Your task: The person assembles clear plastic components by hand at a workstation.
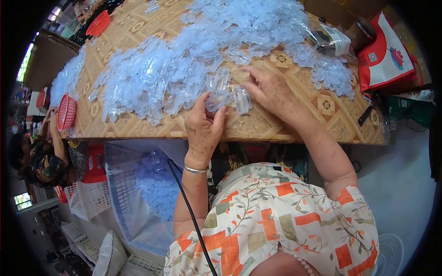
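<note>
Clear plastic piece (216,100), small and translucent, sits pinched between thumb and fingers of the left hand (204,124) just above the near edge of the desk (294,124). A silver bangle (195,170) circles the left wrist. Right hand (267,89) lies palm down on the desk just beside it, fingers spread and curled over a second clear piece (241,99); whether it grips that piece cannot be told.

Beyond both hands a broad heap of clear plastic pieces (184,60) covers most of the desk top, which shows a tan woven pattern with dark diamond motifs. To the right of the heap, a smaller pile of round clear caps (331,76). At the far right of the heap, a clear bag with a white rectangular label (338,41).

Off the desk's right end: a red and white bag (386,60) with a small square printed patch. Two red mesh baskets: one (99,23) at the far left corner, one (66,112) at the left edge, touched by another person's hand (51,117).

Below the desk's near edge, left of the person: a clear-lined crate (138,198) holding bluish pieces.
</note>
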`<state>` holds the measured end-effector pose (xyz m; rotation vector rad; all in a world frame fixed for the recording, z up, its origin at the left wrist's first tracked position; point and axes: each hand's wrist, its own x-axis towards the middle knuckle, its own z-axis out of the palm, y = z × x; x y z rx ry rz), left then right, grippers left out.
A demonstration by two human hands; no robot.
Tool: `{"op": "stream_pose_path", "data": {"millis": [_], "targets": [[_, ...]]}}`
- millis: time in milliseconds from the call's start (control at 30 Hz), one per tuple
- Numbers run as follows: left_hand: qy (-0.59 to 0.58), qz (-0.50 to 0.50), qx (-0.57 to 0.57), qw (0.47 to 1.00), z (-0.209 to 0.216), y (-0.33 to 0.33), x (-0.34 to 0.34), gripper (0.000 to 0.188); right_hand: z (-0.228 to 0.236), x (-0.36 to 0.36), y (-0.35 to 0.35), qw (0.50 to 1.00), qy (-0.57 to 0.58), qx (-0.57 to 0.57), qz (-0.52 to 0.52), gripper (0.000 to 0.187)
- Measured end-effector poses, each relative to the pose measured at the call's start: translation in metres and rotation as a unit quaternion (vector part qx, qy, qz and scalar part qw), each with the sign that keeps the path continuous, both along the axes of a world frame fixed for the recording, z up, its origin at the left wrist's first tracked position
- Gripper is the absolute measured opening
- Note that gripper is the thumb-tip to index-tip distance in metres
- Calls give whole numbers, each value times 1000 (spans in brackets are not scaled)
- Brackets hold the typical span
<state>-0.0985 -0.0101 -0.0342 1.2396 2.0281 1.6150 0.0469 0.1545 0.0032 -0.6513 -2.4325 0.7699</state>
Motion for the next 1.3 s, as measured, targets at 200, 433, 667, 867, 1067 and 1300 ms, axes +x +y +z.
{"op": "stream_pose_path", "data": {"millis": [200, 433, 667, 867, 1067, 1300], "targets": [[164, 14, -1, 986, 4, 3, -2, 41, -5, -11, 30, 985, -106, 112, -73, 24], [182, -3, -27, 983, 10, 3, 4, 44, 13, 46, 1, 983, -122, 101, -90, 16], [207, 27, -17, 978, 8, 8, 3, 49, 11, 104, -32, 994, -47, -15, -101, 24], [292, 48, 29, 955, 0, 8, -1, 46, -3, 124, -38, 980, -12, 3, -200, 44], [220, 72, 15, 973, -1, 4, 5, 43, -6, 120, -38, 974, -38, 35, -220, 66], [239, 83, 32, 967, -4, 7, 5, 40, -14, 110, -31, 966, -73, 105, -227, 82]]}}
